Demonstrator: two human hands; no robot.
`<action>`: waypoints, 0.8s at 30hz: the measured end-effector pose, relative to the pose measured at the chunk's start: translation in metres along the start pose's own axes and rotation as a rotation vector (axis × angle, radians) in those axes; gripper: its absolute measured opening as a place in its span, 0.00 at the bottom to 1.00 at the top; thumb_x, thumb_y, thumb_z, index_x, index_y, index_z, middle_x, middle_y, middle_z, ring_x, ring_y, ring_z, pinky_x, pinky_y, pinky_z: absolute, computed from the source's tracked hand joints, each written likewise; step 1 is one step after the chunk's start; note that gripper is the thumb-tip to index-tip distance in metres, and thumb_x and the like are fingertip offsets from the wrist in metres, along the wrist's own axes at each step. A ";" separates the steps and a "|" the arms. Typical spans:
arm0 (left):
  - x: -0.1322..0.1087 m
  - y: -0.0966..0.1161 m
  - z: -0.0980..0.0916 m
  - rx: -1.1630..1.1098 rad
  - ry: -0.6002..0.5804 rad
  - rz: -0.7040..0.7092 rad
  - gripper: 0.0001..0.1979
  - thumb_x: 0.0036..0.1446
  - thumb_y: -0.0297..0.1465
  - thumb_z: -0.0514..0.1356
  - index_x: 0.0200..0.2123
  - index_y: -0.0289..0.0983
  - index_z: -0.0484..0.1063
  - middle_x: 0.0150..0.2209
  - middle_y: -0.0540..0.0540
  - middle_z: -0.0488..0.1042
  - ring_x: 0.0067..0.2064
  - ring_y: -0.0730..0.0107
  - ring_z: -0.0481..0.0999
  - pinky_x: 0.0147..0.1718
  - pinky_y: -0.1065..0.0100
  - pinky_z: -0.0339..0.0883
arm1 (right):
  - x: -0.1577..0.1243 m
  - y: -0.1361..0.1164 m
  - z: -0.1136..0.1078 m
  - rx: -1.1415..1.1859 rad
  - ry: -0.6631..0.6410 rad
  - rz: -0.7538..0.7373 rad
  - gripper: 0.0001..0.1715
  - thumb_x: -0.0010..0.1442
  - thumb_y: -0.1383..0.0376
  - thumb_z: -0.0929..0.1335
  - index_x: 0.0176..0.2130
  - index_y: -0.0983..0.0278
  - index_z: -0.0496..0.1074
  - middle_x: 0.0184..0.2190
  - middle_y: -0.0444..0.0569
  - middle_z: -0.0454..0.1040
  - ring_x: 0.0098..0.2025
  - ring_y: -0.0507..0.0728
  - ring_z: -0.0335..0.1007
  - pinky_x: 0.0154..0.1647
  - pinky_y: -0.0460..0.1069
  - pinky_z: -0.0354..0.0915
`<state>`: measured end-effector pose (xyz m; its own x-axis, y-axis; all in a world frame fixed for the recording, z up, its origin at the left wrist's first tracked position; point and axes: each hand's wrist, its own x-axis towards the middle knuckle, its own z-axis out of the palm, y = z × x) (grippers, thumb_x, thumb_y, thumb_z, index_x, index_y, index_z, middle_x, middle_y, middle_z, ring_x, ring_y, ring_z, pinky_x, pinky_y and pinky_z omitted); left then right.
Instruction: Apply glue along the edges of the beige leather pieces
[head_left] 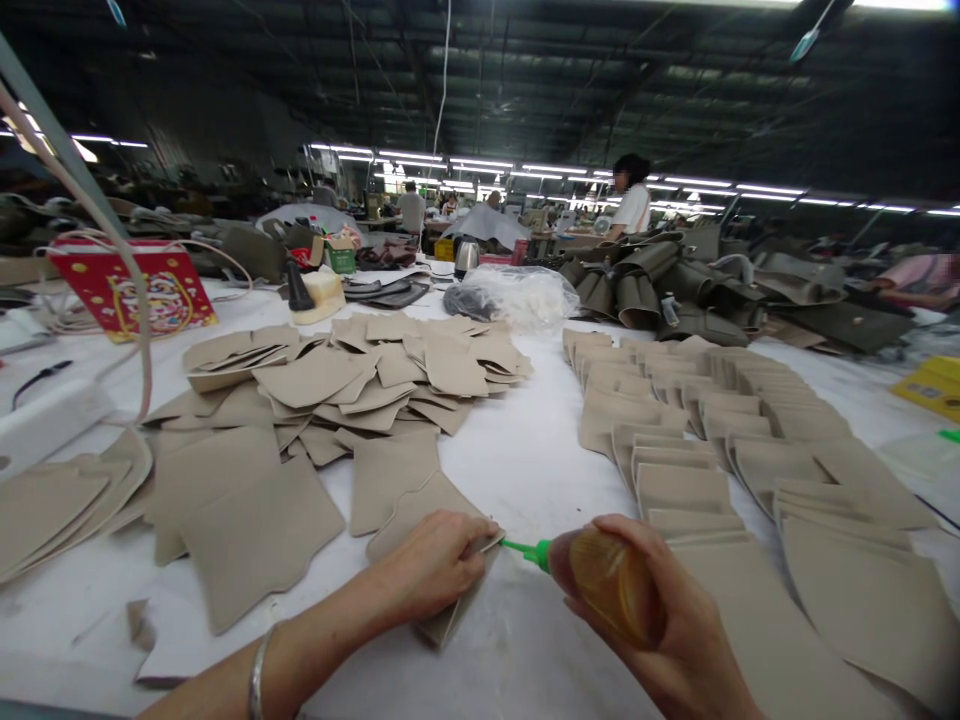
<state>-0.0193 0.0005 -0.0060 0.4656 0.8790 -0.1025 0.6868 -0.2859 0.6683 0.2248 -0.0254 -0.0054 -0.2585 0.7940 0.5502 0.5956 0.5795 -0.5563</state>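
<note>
My right hand [675, 610] is wrapped round a squeeze bottle [607, 585] of amber liquid, held on its side with its green nozzle pointing left. The nozzle's tip meets the edge of a beige leather-like piece [465, 605]. My left hand [435, 560] grips that piece at its upper corner, fingers closed over it. Under and behind the left hand lies another flat beige piece [420, 500]. To the left, a heap of loose beige pieces [360, 380] spreads over the white table [517, 450]. Overlapping rows of beige pieces [682, 490] lie to the right.
A red patterned box [135, 290] and a white power strip [52, 425] are at left. Behind the heap stand a black cone-shaped nozzle [298, 290] and a clear plastic bag [517, 295]. Dark green pieces [660, 280] pile up at back right. A person [631, 205] stands farther off.
</note>
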 end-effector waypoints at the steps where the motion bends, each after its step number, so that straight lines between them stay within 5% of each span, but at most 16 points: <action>1: 0.000 0.000 0.000 0.001 0.001 0.002 0.21 0.52 0.25 0.48 0.46 0.42 0.73 0.43 0.49 0.77 0.45 0.63 0.74 0.47 0.69 0.64 | 0.000 0.001 0.000 0.001 0.013 0.005 0.27 0.55 0.59 0.72 0.51 0.58 0.61 0.43 0.48 0.69 0.40 0.56 0.71 0.40 0.45 0.68; 9: -0.001 0.000 0.002 0.024 0.008 0.016 0.18 0.53 0.24 0.48 0.41 0.42 0.74 0.40 0.49 0.78 0.42 0.64 0.75 0.43 0.70 0.64 | -0.005 0.003 -0.001 0.034 -0.017 0.025 0.26 0.55 0.59 0.72 0.51 0.57 0.61 0.42 0.46 0.69 0.39 0.54 0.70 0.39 0.43 0.67; 24: 0.001 -0.005 0.001 0.005 0.001 0.030 0.23 0.54 0.25 0.48 0.50 0.43 0.72 0.50 0.51 0.74 0.50 0.65 0.73 0.52 0.68 0.64 | -0.009 0.011 -0.003 0.130 -0.050 0.015 0.27 0.56 0.63 0.72 0.52 0.58 0.60 0.49 0.48 0.63 0.47 0.54 0.65 0.48 0.43 0.62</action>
<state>-0.0218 0.0021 -0.0103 0.4854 0.8705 -0.0820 0.6752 -0.3136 0.6676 0.2359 -0.0262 -0.0150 -0.2900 0.8092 0.5109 0.4974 0.5835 -0.6420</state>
